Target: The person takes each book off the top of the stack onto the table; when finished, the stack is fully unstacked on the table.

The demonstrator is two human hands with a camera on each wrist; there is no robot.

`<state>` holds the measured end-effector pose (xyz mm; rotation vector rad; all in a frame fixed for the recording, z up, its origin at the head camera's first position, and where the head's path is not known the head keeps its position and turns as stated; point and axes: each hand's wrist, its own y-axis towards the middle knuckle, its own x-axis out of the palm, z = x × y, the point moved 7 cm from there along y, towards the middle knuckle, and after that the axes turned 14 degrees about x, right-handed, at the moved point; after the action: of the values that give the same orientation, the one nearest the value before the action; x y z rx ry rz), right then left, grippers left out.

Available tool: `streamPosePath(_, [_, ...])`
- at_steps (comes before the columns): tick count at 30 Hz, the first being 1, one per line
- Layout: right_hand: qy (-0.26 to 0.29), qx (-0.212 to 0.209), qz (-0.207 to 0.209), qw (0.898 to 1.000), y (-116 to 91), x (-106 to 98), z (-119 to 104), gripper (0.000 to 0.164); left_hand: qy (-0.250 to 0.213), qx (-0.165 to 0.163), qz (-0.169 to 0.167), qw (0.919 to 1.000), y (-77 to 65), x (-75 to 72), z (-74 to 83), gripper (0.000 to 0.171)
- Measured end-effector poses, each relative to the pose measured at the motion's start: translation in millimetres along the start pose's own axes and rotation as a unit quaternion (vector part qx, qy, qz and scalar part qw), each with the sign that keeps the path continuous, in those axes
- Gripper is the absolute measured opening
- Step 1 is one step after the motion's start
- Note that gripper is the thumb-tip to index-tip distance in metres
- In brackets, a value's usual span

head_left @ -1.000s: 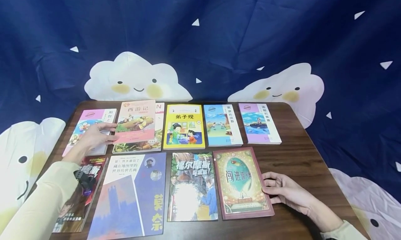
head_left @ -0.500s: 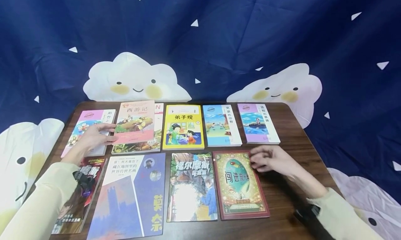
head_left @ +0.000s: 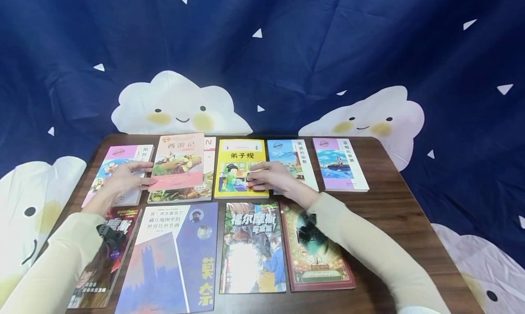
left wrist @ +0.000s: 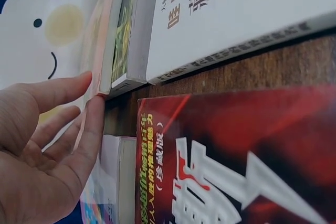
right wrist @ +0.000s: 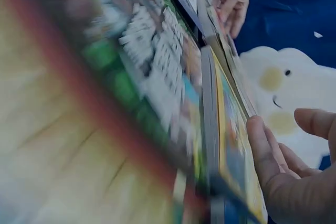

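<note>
My left hand (head_left: 125,182) is at the left edge of a pink book (head_left: 178,161), pinching that edge between thumb and fingers. The pink book lies on top of another book (head_left: 208,168), covering most of it. My right hand (head_left: 272,177) is over the lower right of a yellow book (head_left: 235,155), its fingers loosely extended and the thumb apart in the right wrist view. Whether the fingertips touch the cover I cannot tell. Partly under the right hand and wrist lies a blue book (head_left: 283,154). The right forearm covers part of a dark-red-framed book (head_left: 320,277).
A purple-edged book (head_left: 338,163) lies at the back right, a pink-edged one (head_left: 104,168) at the back left. Along the front are a red and black book (head_left: 123,241), a large purple one (head_left: 172,259) and a glossy one (head_left: 275,254). A cloud-print curtain (head_left: 262,63) hangs behind the table.
My right hand has left the dark-red-framed book's right edge and moved up and left to the yellow book. The dark-red-framed book shifted slightly earlier. My left hand stays in place.
</note>
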<state>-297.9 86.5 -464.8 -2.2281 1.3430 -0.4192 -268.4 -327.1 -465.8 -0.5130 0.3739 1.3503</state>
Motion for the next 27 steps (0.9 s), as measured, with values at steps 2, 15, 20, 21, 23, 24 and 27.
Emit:
streamPosePath(2, [-0.003, 0.006, -0.010, 1.000, 14, 19, -7, 0.047, 0.004, 0.004, 0.001, 1.0000, -0.1, 0.3, -0.4, 0.077])
streamPosePath(15, [0.004, 0.024, -0.010, 1.000, 66, 81, -36, 0.051, 0.015, 0.046, 0.011, 0.9988, 4.0, 11.2, 10.4, 0.071])
streamPosePath(20, [0.001, 0.035, 0.017, 0.999, 75, 84, -39, 0.049, 0.026, 0.032, 0.011, 0.9991, 6.8, 15.2, 9.5, 0.071])
streamPosePath(21, [0.000, 0.037, 0.022, 0.999, 77, 84, -38, 0.049, 0.026, 0.030, 0.010, 0.9992, 7.1, 16.0, 9.9, 0.071])
streamPosePath(23, [-0.002, 0.039, 0.033, 0.999, 80, 84, -38, 0.047, 0.032, 0.032, 0.008, 0.9990, 7.9, 17.2, 11.6, 0.071])
streamPosePath(24, [-0.002, 0.040, 0.039, 0.998, 81, 83, -38, 0.046, 0.037, 0.033, 0.007, 0.9987, 8.1, 17.6, 12.5, 0.070])
streamPosePath(27, [-0.005, 0.039, 0.055, 0.998, 84, 83, -38, 0.043, 0.051, 0.037, 0.007, 0.9980, 8.7, 18.5, 16.1, 0.069])
